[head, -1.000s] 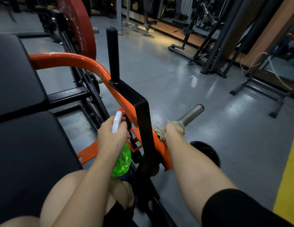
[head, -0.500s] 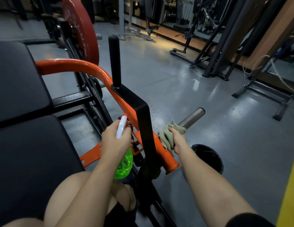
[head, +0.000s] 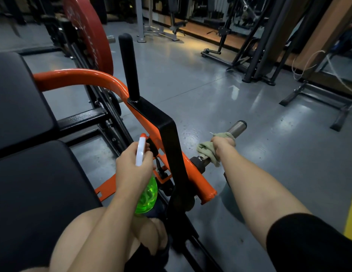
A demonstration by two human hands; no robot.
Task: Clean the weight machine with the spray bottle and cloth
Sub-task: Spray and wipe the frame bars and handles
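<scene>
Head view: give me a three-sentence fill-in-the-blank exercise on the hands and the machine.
The left hand grips a translucent ___ spray bottle with a white trigger head.
The ___ hand wraps a pale green cloth around the shiny metal bar.
The round weight plate beyond the curved orange tube is ___.
Missing words: green; right; red.

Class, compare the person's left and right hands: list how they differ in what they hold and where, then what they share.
The left hand grips the green spray bottle; the right hand grips the cloth. The left hand is beside the orange frame; the right hand wraps its cloth round the steel bar. The left hand is nearer the body than the right hand. Both curl round a cleaning tool.
</scene>
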